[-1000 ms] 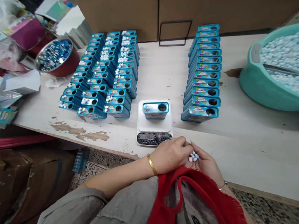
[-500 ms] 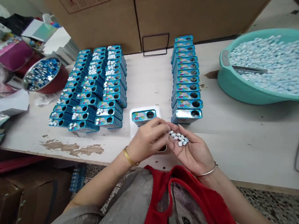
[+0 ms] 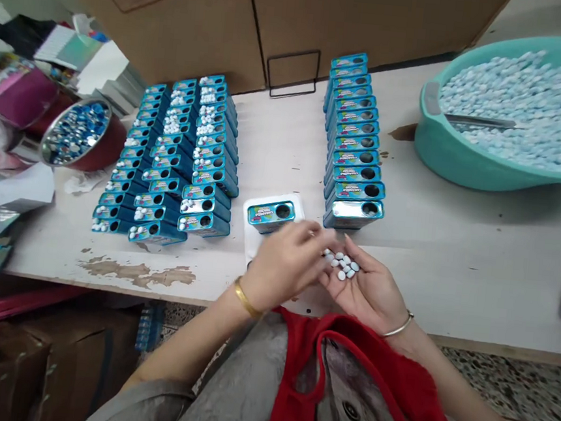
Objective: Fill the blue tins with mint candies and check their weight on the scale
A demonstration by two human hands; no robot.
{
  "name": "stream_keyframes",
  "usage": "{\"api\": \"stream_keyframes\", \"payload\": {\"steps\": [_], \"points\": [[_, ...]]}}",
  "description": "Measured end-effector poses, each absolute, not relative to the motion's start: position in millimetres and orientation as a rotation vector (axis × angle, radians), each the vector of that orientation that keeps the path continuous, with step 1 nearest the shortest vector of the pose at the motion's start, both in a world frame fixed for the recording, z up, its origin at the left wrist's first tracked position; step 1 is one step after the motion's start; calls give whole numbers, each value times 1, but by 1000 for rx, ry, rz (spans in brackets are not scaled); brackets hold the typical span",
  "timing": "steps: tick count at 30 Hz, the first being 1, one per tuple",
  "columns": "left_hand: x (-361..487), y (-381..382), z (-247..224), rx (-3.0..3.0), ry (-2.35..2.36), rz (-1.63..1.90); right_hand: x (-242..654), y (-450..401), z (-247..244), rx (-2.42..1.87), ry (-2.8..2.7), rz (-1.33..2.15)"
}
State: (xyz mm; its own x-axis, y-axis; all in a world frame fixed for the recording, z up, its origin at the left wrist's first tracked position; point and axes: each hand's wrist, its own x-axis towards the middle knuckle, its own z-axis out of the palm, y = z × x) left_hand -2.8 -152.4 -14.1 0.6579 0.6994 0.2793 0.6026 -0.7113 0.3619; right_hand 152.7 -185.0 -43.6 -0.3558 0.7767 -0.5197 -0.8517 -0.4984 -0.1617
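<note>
Several small white-blue candies (image 3: 344, 266) lie in the cupped, upturned palm of my right hand (image 3: 366, 290). Over that palm reaches my left hand (image 3: 289, 257), its fingers bent and their tips smeared by motion, so whether they pinch a candy I cannot make out. Just beyond my left hand, a blue candy tin (image 3: 270, 215) with a round dark opening in its top stands on a white scale (image 3: 249, 240). My left hand covers part of the scale.
Rows of blue tins (image 3: 204, 222), many with candies on top, stand at left. Another row of tins (image 3: 354, 210) stands right of centre. At right is a turquoise tub (image 3: 461, 162) of candies with a metal utensil (image 3: 482, 121). A bowl (image 3: 104, 149) of shiny bits sits far left.
My left hand has shifted slightly right, further over the candies in my right palm. The camera view has moved a little. The tin stays on the scale.
</note>
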Motion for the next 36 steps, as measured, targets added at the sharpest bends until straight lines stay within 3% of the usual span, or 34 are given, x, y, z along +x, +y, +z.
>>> {"api": "stream_keyframes", "payload": {"steps": [4, 12, 17, 25, 36], "points": [[24, -184, -40, 2694, 975, 294, 164, -208, -61, -772, 146, 2046], [32, -204, -60, 2517, 1013, 189, 177, -238, -84, -813, 329, 2125], [22, -202, -60, 2400, 970, 321, 169, -233, -81, -815, 353, 2103], [-20, -152, -18, 2283, 1153, 1025, 156, -221, -60, -928, 292, 2040], [-35, -119, -5, 2414, 1319, 865, 160, -218, -63, -882, 315, 2055]]}}
